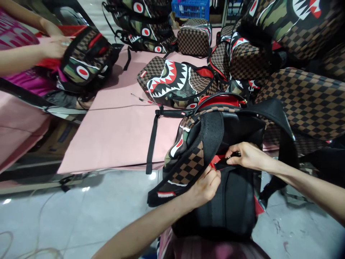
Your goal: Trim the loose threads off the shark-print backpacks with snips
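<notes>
A black backpack [237,126] with checkered and camouflage panels leans on the table edge, its back panel and straps toward me. Red lining [216,160] shows at an opening in the middle of that panel. My left hand [207,185] has its fingers curled on the near edge of the opening, pinching the red lining beside the checkered strap [188,165]. On the other side, my right hand [242,154] pinches the opening's edge between thumb and fingers; a small dark piece, too small to make out, shows at its fingertips.
The pink table [107,140] holds a shark-mouth backpack [172,81], a thin pen-like tool [141,98] and stacked bags [151,28]. More checkered bags [304,100] crowd the right. A blue crate [191,9] stands behind. At left, another person's hands [55,43] touch a backpack [83,64].
</notes>
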Motion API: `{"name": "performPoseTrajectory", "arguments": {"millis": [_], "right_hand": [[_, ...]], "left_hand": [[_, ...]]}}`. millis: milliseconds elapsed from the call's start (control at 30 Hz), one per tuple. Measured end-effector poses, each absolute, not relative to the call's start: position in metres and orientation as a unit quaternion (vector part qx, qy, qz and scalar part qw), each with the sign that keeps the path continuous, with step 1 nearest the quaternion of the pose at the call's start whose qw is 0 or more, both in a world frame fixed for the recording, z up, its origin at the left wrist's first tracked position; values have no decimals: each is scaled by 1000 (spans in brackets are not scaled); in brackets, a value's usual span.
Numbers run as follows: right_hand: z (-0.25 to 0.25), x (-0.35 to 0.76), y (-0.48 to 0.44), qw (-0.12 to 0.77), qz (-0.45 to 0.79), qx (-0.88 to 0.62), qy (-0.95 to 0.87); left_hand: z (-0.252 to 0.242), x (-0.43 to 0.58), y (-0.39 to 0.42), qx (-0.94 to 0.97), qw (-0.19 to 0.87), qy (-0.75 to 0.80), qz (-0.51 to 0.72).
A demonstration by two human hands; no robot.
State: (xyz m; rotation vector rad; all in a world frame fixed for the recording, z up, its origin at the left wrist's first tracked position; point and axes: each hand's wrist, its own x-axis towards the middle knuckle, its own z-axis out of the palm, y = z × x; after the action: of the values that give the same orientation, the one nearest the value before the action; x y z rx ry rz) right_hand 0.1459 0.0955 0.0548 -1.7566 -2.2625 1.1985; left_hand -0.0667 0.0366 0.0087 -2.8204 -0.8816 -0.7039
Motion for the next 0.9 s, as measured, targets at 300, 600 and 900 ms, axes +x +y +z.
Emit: {"name": "performPoseTrajectory", "arguments": {"millis": [300, 600, 900], "right_hand": [[44, 154, 94, 163, 397, -622, -655], [32, 154, 104, 332, 451, -617, -552], [31, 158, 105, 210, 429, -628, -615]], "left_hand": [[4, -58, 48, -903, -45, -369, -215], [54, -27, 107, -873, -205, -432, 100], [32, -26, 106, -874, -144, -459, 68]]}}
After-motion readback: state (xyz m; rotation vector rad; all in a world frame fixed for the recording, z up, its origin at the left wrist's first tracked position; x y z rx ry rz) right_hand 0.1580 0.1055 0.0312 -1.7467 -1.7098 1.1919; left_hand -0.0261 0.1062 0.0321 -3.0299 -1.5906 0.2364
